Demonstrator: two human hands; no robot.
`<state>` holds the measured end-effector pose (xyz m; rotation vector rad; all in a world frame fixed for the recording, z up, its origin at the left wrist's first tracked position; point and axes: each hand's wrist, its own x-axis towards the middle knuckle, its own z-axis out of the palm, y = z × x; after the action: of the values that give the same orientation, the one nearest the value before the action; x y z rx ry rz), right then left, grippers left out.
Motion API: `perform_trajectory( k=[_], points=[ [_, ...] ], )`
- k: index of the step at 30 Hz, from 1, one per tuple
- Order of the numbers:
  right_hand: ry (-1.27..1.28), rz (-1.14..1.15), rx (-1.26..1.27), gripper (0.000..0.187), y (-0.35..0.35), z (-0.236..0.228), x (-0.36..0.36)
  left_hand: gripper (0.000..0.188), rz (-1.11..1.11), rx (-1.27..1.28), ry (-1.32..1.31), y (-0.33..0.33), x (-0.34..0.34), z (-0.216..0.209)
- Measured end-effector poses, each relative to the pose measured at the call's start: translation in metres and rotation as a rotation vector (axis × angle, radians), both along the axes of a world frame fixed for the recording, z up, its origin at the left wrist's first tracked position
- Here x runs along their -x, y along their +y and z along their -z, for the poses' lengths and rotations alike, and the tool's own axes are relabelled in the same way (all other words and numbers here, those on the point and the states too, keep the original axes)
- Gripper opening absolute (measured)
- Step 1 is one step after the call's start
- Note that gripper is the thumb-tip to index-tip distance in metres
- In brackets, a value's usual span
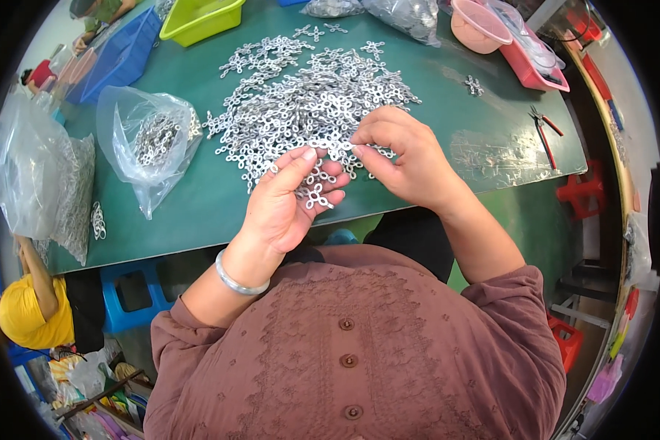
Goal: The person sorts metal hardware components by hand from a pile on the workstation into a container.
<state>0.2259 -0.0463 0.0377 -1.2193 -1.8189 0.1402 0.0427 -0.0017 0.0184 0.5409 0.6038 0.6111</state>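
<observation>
A heap of small silvery cross-shaped metal pieces with looped ends covers the middle of the green table. My left hand, palm up at the near side of the heap, holds several of these pieces in its curled fingers. One metal piece lies on those fingers near their tips. My right hand pinches with thumb and forefinger at the end of a piece close to my left thumb. Exactly how the pieces between the two hands meet is too small to tell.
Left of the heap stands an open clear bag of metal pieces, beside larger filled bags. Red-handled pliers lie at the right. Blue, lime and pink bins line the back. A person in yellow is at the left.
</observation>
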Motion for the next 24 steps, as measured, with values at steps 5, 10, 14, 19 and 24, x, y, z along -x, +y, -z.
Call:
perform_trajectory(
  k=[5,10,14,19,24],
  points=[
    [0.052,-0.037,0.038,0.007,0.001,0.002,0.011,0.016,-0.034,0.007,-0.007,-0.001,0.006,0.001],
    [0.154,0.006,0.090,0.007,0.000,0.006,0.018,0.016,-0.053,0.017,-0.040,-0.002,0.009,-0.001],
    [0.224,-0.011,0.149,0.007,-0.001,0.007,0.021,0.016,-0.059,0.029,-0.027,-0.002,0.011,0.000],
    [0.224,-0.010,0.183,0.007,0.000,0.006,0.025,0.016,-0.068,0.030,-0.037,-0.001,0.015,0.001],
    [0.259,-0.030,0.207,0.007,0.001,0.005,0.030,0.014,-0.075,0.018,-0.043,0.000,0.016,0.002]
  ],
)
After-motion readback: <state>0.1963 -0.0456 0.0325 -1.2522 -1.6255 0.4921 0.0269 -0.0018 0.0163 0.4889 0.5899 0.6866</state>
